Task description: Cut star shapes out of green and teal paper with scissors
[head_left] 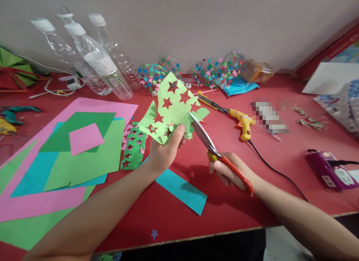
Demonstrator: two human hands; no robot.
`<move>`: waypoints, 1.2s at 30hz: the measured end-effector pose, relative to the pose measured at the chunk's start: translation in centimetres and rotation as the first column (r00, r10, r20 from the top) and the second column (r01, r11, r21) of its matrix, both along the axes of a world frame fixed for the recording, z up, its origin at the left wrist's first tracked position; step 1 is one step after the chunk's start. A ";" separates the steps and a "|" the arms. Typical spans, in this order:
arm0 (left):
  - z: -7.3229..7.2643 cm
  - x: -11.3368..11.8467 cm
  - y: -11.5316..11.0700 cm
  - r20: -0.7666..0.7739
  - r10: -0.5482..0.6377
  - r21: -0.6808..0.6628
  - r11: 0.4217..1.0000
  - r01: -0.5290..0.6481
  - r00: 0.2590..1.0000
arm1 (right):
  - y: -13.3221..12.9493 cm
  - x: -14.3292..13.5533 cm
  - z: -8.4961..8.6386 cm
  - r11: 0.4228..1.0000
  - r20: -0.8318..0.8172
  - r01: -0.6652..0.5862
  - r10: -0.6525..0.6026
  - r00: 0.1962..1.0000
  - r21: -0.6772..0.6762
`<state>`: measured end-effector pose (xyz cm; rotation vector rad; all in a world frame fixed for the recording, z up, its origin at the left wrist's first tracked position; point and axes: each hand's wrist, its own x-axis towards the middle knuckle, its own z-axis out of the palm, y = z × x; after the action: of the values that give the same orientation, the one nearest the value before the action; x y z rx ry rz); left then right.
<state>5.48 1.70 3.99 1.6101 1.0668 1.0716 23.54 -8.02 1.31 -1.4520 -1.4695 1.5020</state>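
Above the worktop (238, 216), our left fingers (180, 132) are pinching star-cut green paper (176, 112), seemingly steadying it for the scissors (207, 141), which our right fingers (217, 165) are closing around and angling inward.
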 end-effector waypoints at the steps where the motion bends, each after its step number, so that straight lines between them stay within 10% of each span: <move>1: 0.0 -0.1 0.0 -0.009 -0.007 0.006 1.000 0.007 1.000 | 0.0 0.0 -0.1 1.000 -0.007 -0.007 0.007 1.000 0.011; 24: 0.3 -1.8 1.5 -0.052 -0.062 0.048 0.997 0.065 0.997 | 0.5 0.5 0.1 1.000 0.027 0.012 -0.013 1.000 0.019; 36: -1.0 1.0 -0.8 0.078 -0.083 -0.063 0.994 0.088 0.994 | -0.7 -1.3 -0.2 0.998 -0.112 0.015 -0.021 0.993 -0.057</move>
<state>6.52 0.86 2.98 1.5370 0.9654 1.0221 22.27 -8.72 1.12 -1.3851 -1.3539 1.5992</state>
